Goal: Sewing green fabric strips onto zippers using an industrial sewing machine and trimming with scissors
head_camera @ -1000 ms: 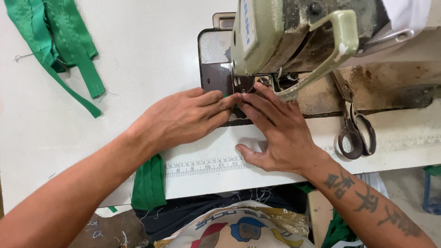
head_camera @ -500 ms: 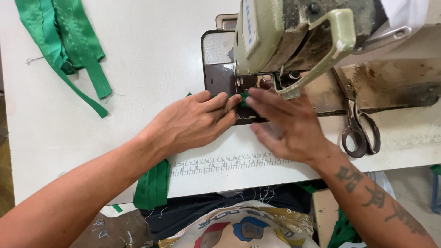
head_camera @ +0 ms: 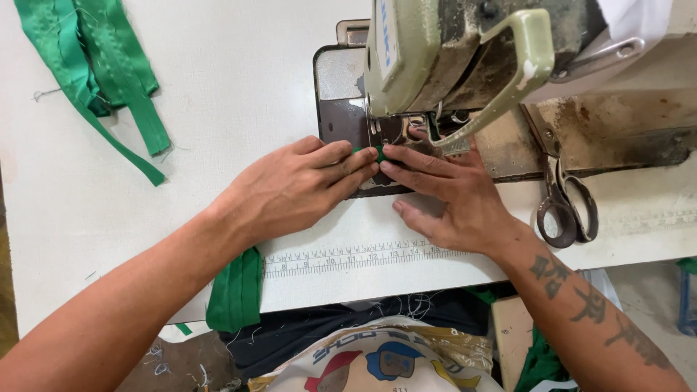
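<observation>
Green strips of fabric (head_camera: pixel 94 80) lie in a loose heap at the far left of the white desk (head_camera: pixel 232 94), at about ten o'clock from the hands and well apart from them. Nearer, a folded green band (head_camera: pixel 234 290) hangs over the desk's front edge, just under the left forearm. The left hand (head_camera: pixel 290 190) lies flat, fingers (head_camera: pixel 341 156) straight and close together, pointing toward three o'clock. Their tips press a small green fabric piece (head_camera: pixel 367 152) onto the dark metal plate; only a sliver shows between the two hands, so its long axis cannot be told. The right hand (head_camera: pixel 454 196) meets it from the other side, fingers stretched flat toward nine o'clock, thumb spread out on the desk, nothing gripped. The piece sits at twelve o'clock from both palms, just in front of the presser foot (head_camera: pixel 435 134) of the pale green sewing machine (head_camera: pixel 450 51). Scissors (head_camera: pixel 565 203) rest at three o'clock, near the right wrist.
</observation>
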